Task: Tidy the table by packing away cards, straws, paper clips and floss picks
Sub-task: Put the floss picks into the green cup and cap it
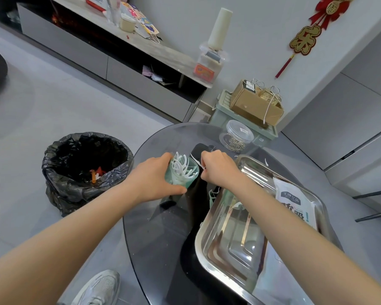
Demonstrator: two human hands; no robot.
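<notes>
A pale green cup (183,178) stands near the left edge of the dark glass table (154,230), with several white floss picks (180,166) sticking out of its mouth. My left hand (154,179) grips the cup from the left side. Just right of the cup, my right hand (218,168) is curled and pinches a thin white floss pick at the cup's rim. A clear jar of paper clips (237,137) sits at the far side of the table. One loose floss pick (266,161) lies by the tray's far corner.
A steel tray (229,245) fills the table's right half, holding a white packet (295,203). A green item (213,197) lies at the tray's left edge. A black-lined bin (86,168) stands on the floor to the left. My shoe (101,287) is below.
</notes>
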